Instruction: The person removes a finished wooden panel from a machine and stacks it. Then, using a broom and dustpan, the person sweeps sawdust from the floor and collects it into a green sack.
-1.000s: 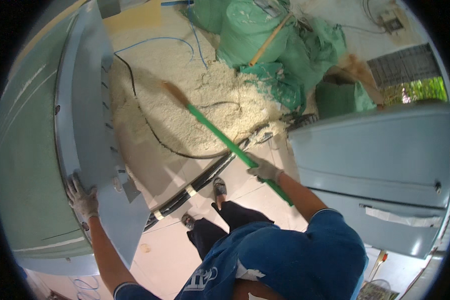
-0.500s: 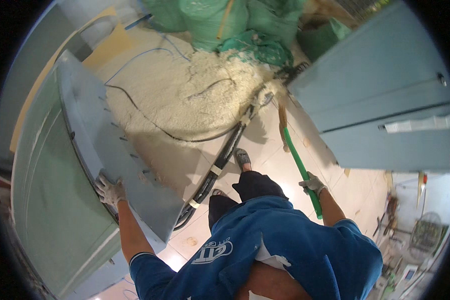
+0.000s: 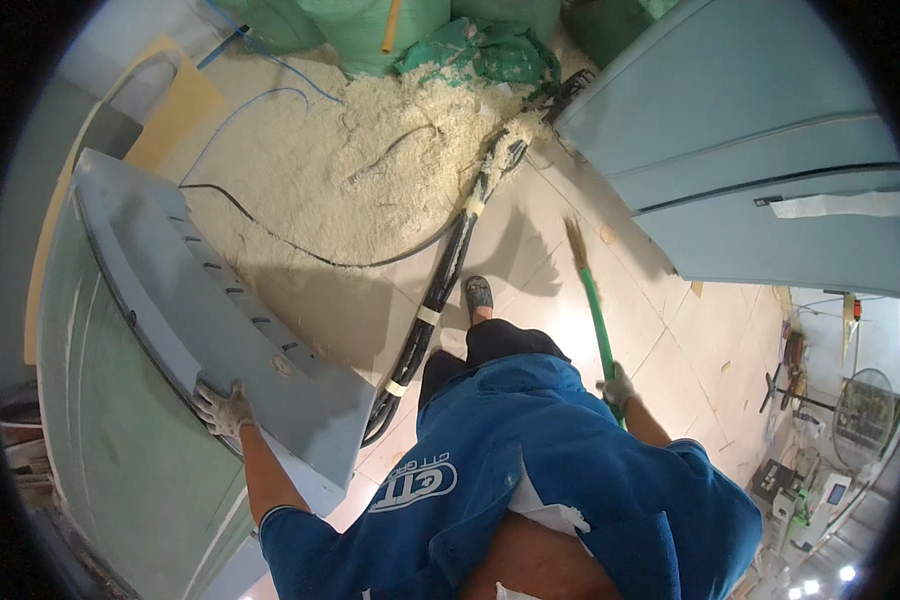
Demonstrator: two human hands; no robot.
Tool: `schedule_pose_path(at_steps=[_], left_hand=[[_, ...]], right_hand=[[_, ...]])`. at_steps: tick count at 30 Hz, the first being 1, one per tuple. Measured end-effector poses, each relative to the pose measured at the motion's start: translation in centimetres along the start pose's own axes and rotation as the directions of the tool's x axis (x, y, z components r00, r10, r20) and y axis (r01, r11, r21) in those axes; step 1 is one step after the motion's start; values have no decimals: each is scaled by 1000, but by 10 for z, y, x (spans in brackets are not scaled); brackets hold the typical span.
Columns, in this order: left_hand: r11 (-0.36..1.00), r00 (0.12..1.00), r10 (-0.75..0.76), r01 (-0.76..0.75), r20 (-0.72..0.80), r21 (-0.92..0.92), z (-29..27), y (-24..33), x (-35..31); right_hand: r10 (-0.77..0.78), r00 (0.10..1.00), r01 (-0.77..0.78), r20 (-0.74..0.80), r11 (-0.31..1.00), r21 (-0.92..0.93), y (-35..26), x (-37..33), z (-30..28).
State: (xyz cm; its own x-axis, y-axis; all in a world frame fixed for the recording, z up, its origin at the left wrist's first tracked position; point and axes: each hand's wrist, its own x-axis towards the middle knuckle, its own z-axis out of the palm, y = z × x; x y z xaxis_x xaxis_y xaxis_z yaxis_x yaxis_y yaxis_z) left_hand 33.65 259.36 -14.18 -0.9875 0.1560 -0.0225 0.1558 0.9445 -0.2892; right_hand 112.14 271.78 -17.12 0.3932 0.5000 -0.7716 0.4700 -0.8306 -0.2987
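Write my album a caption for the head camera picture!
Gloved right hand grips a green-handled broom; the left hand rests on the edge of a blue-grey panel.

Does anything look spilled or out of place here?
Yes: a heap of loose pale crumbs is spread unevenly over the floor before the green sacks. It looks spilled because nothing contains it, a black cord runs through it, and crumbs cling to the far end of the cable bundle.
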Motion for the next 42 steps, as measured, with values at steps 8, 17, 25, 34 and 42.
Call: schedule_pose_path(at_steps=[8, 17, 25, 34, 42], left_hand=[[998, 999, 16, -13, -50, 62, 10, -4, 4], [999, 1000, 24, -24, 7, 32, -17, 9, -8], [996, 992, 70, -76, -109, -52, -9, 4, -6], [869, 940, 291, -338, -181, -360, -56, 55, 46], [627, 872, 447, -464, -200, -625, -86, 204, 133]], right_hand=[[136, 984, -92, 116, 940, -329, 54, 6, 3], [-351, 932, 318, 90, 911, 262, -244, 107, 29], [-541, 790, 591, 287, 797, -125, -399, 69, 134], [-676, 670, 742, 307, 626, -241, -520, 49, 226], [-634, 740, 596, 223, 773, 218, -698, 51, 254]])
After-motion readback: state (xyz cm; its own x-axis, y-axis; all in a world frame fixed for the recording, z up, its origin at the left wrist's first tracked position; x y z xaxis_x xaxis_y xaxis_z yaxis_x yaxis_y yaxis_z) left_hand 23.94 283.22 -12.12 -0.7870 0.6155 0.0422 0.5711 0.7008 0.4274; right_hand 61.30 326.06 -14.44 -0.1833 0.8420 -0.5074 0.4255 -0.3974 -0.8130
